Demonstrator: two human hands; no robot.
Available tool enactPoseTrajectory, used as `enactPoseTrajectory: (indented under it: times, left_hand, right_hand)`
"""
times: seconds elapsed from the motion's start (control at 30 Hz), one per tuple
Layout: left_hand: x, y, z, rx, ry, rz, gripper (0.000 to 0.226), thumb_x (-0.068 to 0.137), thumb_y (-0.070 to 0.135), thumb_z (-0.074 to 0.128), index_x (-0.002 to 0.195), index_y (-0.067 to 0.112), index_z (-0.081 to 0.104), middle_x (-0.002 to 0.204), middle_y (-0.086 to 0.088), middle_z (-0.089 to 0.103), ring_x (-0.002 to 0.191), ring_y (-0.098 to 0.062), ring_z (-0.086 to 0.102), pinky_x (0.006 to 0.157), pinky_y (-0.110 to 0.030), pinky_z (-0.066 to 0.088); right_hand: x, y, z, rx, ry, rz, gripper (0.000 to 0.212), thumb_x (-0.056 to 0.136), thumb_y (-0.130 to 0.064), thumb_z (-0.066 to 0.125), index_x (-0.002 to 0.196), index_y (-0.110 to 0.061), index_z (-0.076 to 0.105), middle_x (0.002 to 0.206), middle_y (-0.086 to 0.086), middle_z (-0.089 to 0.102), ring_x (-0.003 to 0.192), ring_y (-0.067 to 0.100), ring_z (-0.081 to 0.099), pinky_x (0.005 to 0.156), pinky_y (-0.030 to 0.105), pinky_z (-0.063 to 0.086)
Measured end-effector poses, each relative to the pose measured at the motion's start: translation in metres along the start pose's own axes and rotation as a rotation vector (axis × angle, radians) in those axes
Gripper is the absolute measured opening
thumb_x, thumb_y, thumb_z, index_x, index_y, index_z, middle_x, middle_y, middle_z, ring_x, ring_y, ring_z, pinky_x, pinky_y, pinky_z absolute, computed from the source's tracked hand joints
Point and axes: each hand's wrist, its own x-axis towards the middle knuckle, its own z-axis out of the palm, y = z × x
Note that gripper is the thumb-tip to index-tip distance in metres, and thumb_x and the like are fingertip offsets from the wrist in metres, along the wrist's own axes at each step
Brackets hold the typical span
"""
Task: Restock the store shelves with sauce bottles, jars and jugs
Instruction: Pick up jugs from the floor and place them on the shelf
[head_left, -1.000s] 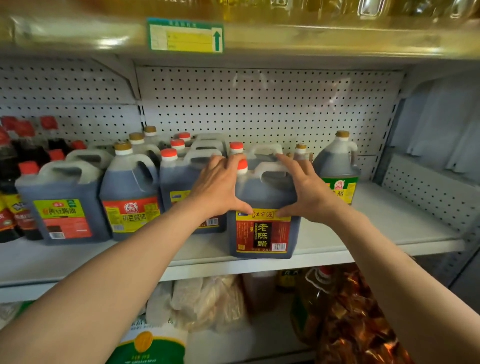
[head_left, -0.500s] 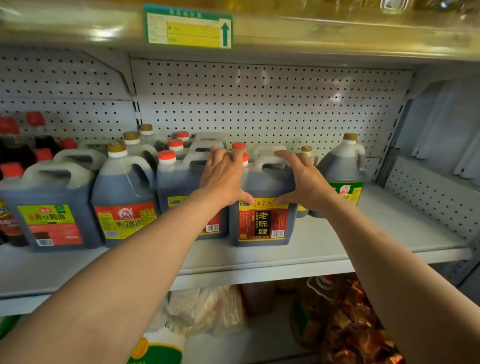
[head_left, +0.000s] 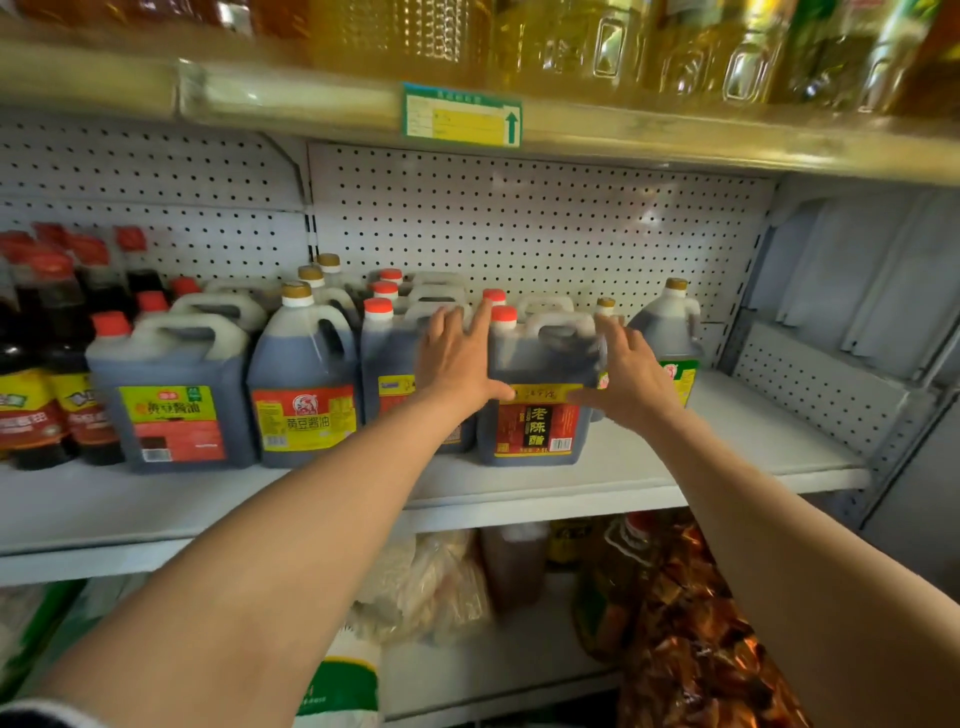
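Standing a little deeper on the white shelf than half a second ago, the vinegar jug sits upright just right of the frame's centre, its front face closer in line with the row to its left. It is a squarish translucent jug of dark liquid with a red cap, a moulded handle across the top, and a red and yellow label with black characters and a barcode.

Both hands have loosened since the earlier frame: then the fingers curled over the jug's shoulders, now they lie nearly straight. The left hand is flat against the jug's left side, fingers spread upward, thumb across the top edge of the label. The right hand rests open on the right side, thumb reaching onto the label from the other way.

Just left stands a red-capped jug, its label largely covered by the left hand and forearm. Further left are a soy sauce jug with a gold cap and a wider soy sauce jug. Behind the right hand a green-label jug shows only in part. Yellow oil bottles on the upper shelf are cut off by the top of the frame, and the goods on the lower shelf are too blurred to name.
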Motion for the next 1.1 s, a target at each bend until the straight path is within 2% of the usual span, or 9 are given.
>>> enactPoseTrajectory:
  times: [0.1,0.2,0.3,0.4,0.6,0.77,0.97,1.1]
  left_hand:
    - [-0.029,-0.023,-0.013,-0.129,-0.046,-0.038,0.117,0.067,0.055,0.084,0.157,0.027,0.014,0.159,-0.012,0.024,0.147,-0.031,0.017,0.118,-0.042,0.023]
    - [-0.069,-0.049,-0.03,-0.245,-0.133,-0.087,0.108,0.07,0.046,0.085,0.156,0.031,0.02,0.16,-0.012,0.023,0.148,-0.03,0.018,0.117,-0.043,0.027]
    - [-0.115,-0.083,-0.048,-0.254,-0.165,-0.101,0.095,0.07,0.043,0.086,0.149,0.028,0.036,0.146,-0.013,0.041,0.137,-0.032,0.036,0.109,-0.038,0.036]
    - [-0.167,-0.127,-0.06,-0.256,-0.215,-0.153,0.082,0.07,0.04,0.086,0.14,0.028,0.046,0.137,-0.012,0.047,0.131,-0.032,0.04,0.104,-0.038,0.039]
    - [-0.28,-0.213,-0.052,-0.296,-0.325,-0.264,0.076,0.071,0.038,0.086,0.136,0.03,0.048,0.132,-0.011,0.047,0.126,-0.032,0.043,0.099,-0.039,0.042]
    - [-0.366,-0.271,-0.031,-0.271,-0.408,-0.364,0.078,0.071,0.036,0.085,0.138,0.031,0.045,0.139,-0.009,0.045,0.129,-0.03,0.041,0.098,-0.042,0.045]
    - [-0.448,-0.315,0.005,-0.245,-0.519,-0.523,0.079,0.073,0.033,0.084,0.141,0.028,0.045,0.139,-0.012,0.043,0.127,-0.032,0.04,0.102,-0.042,0.042]
    - [-0.483,-0.332,0.04,-0.232,-0.556,-0.647,0.074,0.074,0.032,0.083,0.138,0.029,0.047,0.134,-0.012,0.046,0.123,-0.032,0.044,0.1,-0.04,0.043]
  right_hand:
    - [-0.03,-0.024,-0.003,-0.068,-0.06,0.034,0.108,0.071,-0.039,0.086,0.156,-0.024,0.021,0.143,0.016,0.045,0.126,0.037,0.051,0.089,0.043,0.048]
    - [-0.061,-0.06,0.0,-0.114,-0.166,0.05,0.103,0.073,-0.041,0.086,0.154,-0.022,0.026,0.144,0.015,0.046,0.127,0.036,0.05,0.091,0.042,0.046]
    - [-0.096,-0.102,0.01,-0.16,-0.274,0.052,0.097,0.074,-0.047,0.084,0.152,-0.024,0.032,0.142,0.013,0.047,0.13,0.035,0.048,0.095,0.042,0.046]
    - [-0.139,-0.146,0.028,-0.169,-0.333,0.042,0.091,0.075,-0.048,0.083,0.149,-0.025,0.036,0.143,0.012,0.046,0.129,0.034,0.049,0.094,0.042,0.046]
    - [-0.231,-0.23,0.075,-0.138,-0.464,0.009,0.087,0.074,-0.044,0.084,0.147,-0.028,0.04,0.14,0.01,0.048,0.128,0.032,0.049,0.101,0.041,0.047]
    - [-0.294,-0.274,0.128,-0.113,-0.595,-0.037,0.087,0.076,-0.045,0.083,0.148,-0.03,0.037,0.145,0.007,0.045,0.13,0.028,0.047,0.099,0.04,0.047]
    - [-0.341,-0.299,0.205,-0.115,-0.8,-0.116,0.088,0.078,-0.044,0.08,0.151,-0.029,0.033,0.142,0.009,0.045,0.126,0.03,0.05,0.097,0.041,0.048]
    - [-0.363,-0.295,0.264,-0.099,-0.905,-0.158,0.083,0.08,-0.037,0.078,0.15,-0.03,0.034,0.145,0.009,0.042,0.132,0.03,0.043,0.101,0.041,0.044]
